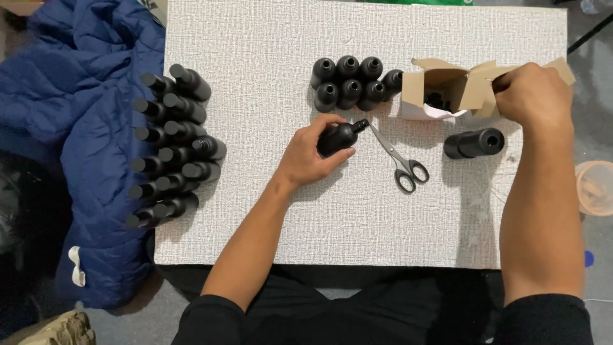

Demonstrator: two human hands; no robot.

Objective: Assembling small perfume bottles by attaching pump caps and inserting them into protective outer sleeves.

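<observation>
My left hand grips a small black bottle lying on its side on the white textured board, its neck pointing right. My right hand holds a flap of an open brown cardboard box at the board's far right. Something black shows inside the box. A black cylinder lies on its side just below the box. Grey-handled scissors lie between my hands.
Several upright black bottles stand clustered left of the box. Rows of capped black bottles lie along the board's left edge, against a blue jacket. A translucent cup sits off the board at right.
</observation>
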